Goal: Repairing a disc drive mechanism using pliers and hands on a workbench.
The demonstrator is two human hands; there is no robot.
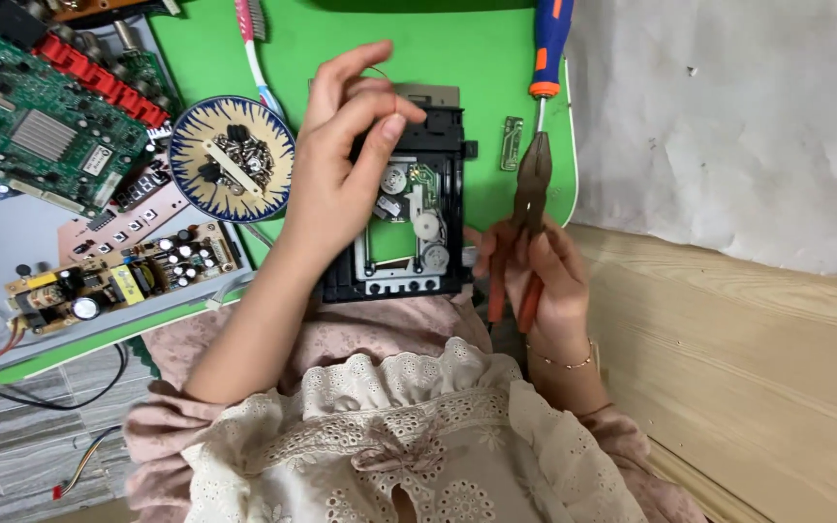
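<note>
A black optical drive mechanism (417,228) with white gears and a metal frame lies on the green mat (496,58) in front of me. My left hand (336,160) hovers over its left side, with thumb and fingers pinched on a thin red wire (380,72) near the top edge. To the right of the mechanism, my right hand (549,281) grips the red handles of a pair of pliers (533,179). The plier jaws point away from me and look closed.
A blue patterned dish (186,131) with screws sits left of the mechanism, next to a pink toothbrush (252,44). Green and tan circuit boards (36,116) fill the left side. A blue-orange screwdriver (550,44) and small metal clip (511,142) lie at right; beyond them, white sheeting and wooden boards.
</note>
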